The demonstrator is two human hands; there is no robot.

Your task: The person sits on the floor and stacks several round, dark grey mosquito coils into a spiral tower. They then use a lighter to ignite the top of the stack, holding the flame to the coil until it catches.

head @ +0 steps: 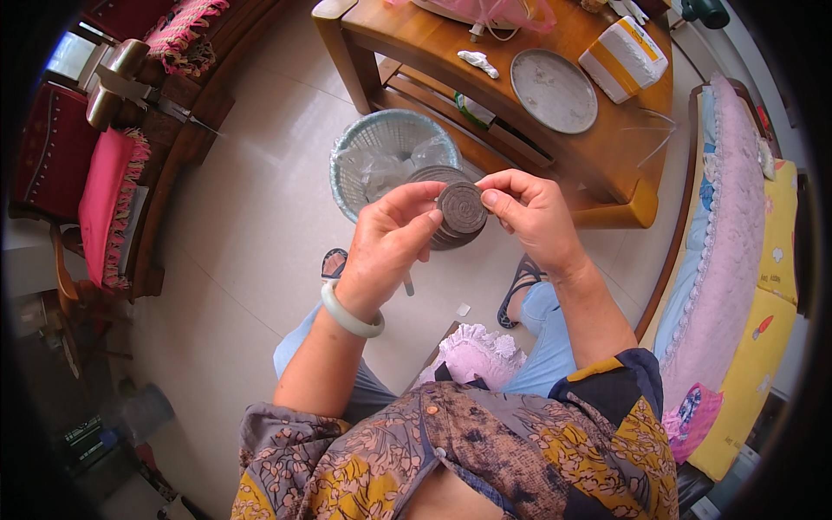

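Observation:
Between my left hand (390, 240) and my right hand (536, 211), a small dark grey-brown spiral disc (463, 207), like a tightly wound incense or mosquito coil, is pinched at its opposite edges. Its flat wound face is turned up toward me. Beneath it is a wider dark round thing with ringed edges (448, 242), partly covered by the disc and my fingers; whether the two are joined I cannot tell. A pale bangle (351, 318) circles my left wrist. The thin end of a stick-like thing (409, 285) shows below my left hand.
Just beyond my hands stands a light blue plastic basket (344, 149) lined with a clear bag (374, 166). A wooden table (416, 32) holds a round metal tray (552, 91), crumpled white tissue (478, 64) and a tissue pack (624, 58). A cushioned seat (721, 260) lies right; wooden furniture (175, 143) left.

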